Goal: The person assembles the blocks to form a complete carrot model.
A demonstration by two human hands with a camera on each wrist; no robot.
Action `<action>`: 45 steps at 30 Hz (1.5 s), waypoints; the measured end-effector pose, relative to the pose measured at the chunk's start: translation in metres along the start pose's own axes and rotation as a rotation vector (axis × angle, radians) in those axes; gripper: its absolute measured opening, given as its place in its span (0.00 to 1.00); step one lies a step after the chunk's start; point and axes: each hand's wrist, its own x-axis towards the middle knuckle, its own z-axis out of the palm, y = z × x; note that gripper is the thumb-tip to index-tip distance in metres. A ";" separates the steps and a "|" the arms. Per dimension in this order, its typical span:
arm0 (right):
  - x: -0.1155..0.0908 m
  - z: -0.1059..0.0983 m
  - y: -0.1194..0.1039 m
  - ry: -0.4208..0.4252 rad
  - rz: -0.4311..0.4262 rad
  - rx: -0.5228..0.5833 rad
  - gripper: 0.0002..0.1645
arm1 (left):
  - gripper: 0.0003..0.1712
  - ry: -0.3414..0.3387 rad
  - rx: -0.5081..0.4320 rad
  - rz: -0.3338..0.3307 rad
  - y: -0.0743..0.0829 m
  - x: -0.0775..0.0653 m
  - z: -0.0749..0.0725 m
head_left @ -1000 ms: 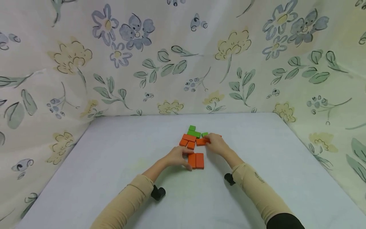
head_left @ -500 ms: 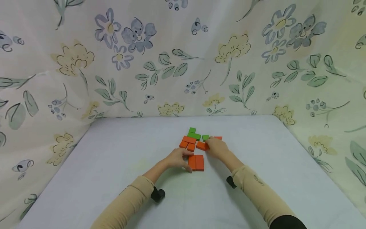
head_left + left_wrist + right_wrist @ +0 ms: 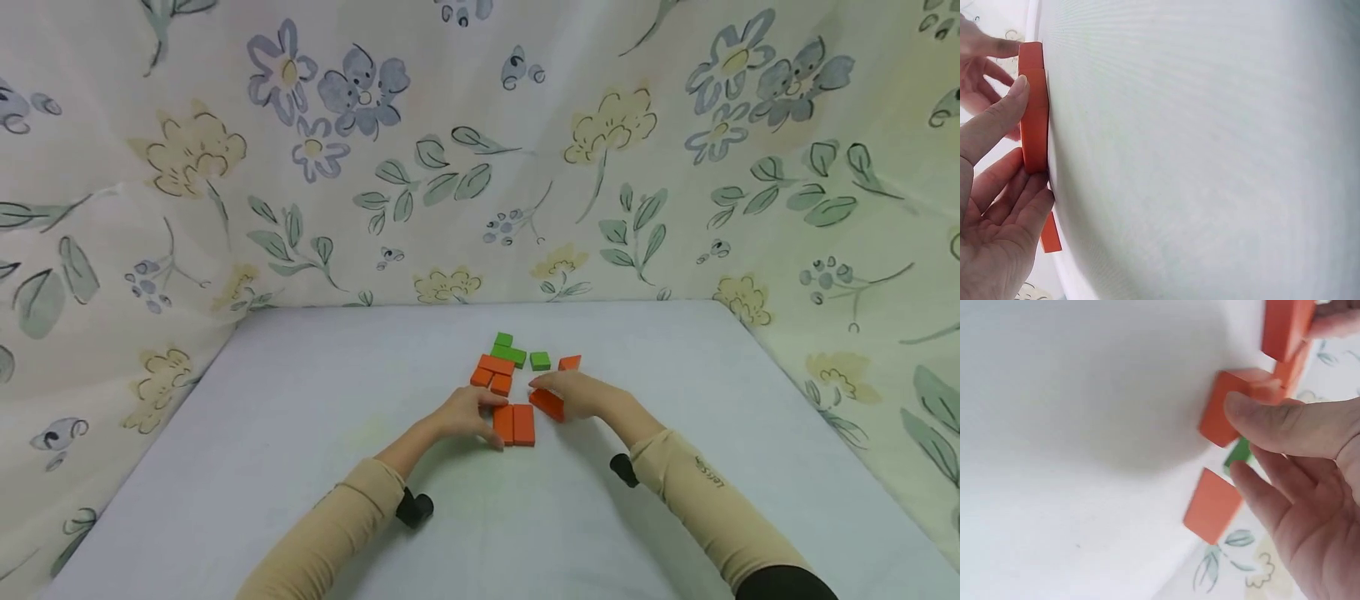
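Shifted nearer the orange pair (image 3: 523, 425): one orange block (image 3: 547, 406), pinched in the right hand (image 3: 583, 394); left hand (image 3: 457, 413), thumb and fingers parted, gripping the pair's left block (image 3: 503, 426).

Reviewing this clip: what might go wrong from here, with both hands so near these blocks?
1. The held block in the right hand is angled relative to the orange pair, so a corner might knock that pair askew if brought closer.
2. The left hand, at the pair, is also close to the orange-and-green cluster; a small slip could nudge it out of line.
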 end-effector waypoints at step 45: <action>-0.011 0.021 -0.006 0.110 -0.018 0.132 0.35 | 0.40 0.003 0.038 0.005 0.001 0.003 0.000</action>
